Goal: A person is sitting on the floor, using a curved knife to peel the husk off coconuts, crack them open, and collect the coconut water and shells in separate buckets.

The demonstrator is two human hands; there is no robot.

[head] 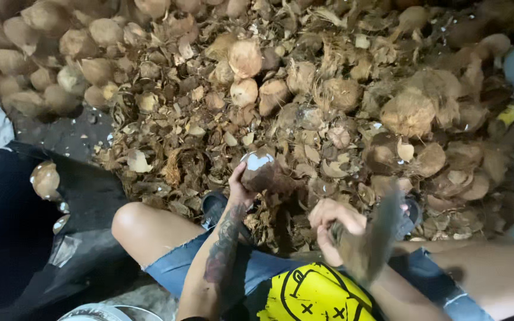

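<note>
The coconut point(258, 171) in the left hand point(240, 187) is brown and hairy, with a patch of white flesh showing at its chipped top. The blade point(371, 241) in the right hand point(333, 224) is a dull grey-brown blur. The husk pile point(304, 107) is tan, beige and dark brown, flecked with small white bits. The shorts point(176, 267) are faded blue denim. The shirt point(313, 294) is bright yellow with a black drawn pattern. The left forearm point(221, 255) bears dark tattoo ink. The tub point(13, 226) at the left is black, holding a pale brown coconut piece point(45, 179)
</note>
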